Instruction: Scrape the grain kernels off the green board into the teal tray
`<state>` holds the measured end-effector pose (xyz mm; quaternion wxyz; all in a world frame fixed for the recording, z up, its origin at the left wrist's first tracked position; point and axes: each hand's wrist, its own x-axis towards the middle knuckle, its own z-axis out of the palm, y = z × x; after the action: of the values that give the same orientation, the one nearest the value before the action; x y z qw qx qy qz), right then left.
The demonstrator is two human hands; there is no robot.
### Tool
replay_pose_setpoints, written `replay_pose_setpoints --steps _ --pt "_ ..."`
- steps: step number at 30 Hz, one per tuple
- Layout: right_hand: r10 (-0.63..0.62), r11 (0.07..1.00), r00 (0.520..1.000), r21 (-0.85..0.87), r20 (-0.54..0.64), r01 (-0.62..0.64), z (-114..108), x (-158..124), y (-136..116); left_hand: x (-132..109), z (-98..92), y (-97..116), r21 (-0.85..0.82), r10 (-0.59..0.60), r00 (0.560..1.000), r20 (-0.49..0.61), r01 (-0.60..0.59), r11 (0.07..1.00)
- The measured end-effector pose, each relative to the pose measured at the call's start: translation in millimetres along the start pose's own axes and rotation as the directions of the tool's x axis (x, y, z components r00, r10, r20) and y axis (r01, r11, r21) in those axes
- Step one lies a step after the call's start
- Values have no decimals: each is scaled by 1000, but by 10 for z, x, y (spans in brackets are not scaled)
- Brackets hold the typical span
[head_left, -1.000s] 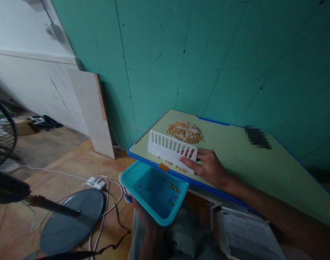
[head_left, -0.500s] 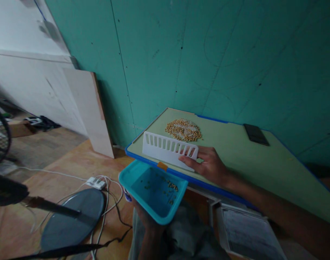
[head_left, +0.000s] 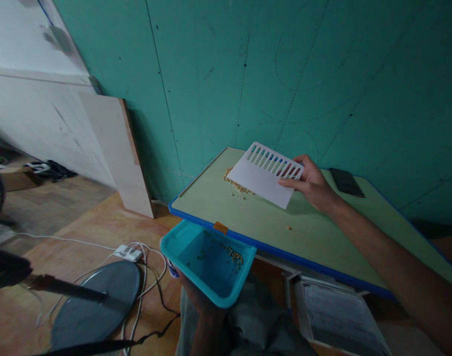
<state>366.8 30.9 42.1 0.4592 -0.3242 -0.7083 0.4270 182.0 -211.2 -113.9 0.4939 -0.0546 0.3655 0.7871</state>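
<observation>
My right hand (head_left: 313, 183) grips a flat white plastic scraper (head_left: 265, 180) with a row of slots, pinching its slotted right end. The scraper is tilted above the pale green table (head_left: 196, 202) and hides part of a pile of yellowish beans or grains (head_left: 231, 176). Under the table's front edge, my left hand (head_left: 198, 296) supports a turquoise plastic tub (head_left: 207, 257) from beneath; its fingers are mostly hidden. Some beans (head_left: 234, 256) lie inside the tub. One loose bean (head_left: 289, 228) is on the table.
A dark phone-like slab (head_left: 346, 182) lies at the table's back right. Behind stands a green wall (head_left: 211, 74) with a board (head_left: 116, 153) leaning near it. At left are a round fan base (head_left: 96, 306), cables and a power strip (head_left: 128, 253).
My right hand has lifted the scraper from near the table's front edge, moving it back and right over the pile and tilting it flatter. The tub has barely moved.
</observation>
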Motion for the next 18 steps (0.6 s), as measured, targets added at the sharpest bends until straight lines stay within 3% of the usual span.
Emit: replay_pose_setpoints --steps 4,6,13,18 --pt "87 996 994 -14 -73 -88 -283 82 -77 23 -37 -4 43 3 1000 7 -3 999" --pt "146 989 988 -23 -51 -147 -396 94 -104 30 -46 6 57 5 1000 -1 -5 998" --pt "349 933 913 7 209 -359 -555 22 -55 32 -49 23 -89 -27 999 -42 23 996" --pt "310 943 855 -23 415 -331 -486 -45 -40 48 -96 26 127 34 999 40 -38 991"
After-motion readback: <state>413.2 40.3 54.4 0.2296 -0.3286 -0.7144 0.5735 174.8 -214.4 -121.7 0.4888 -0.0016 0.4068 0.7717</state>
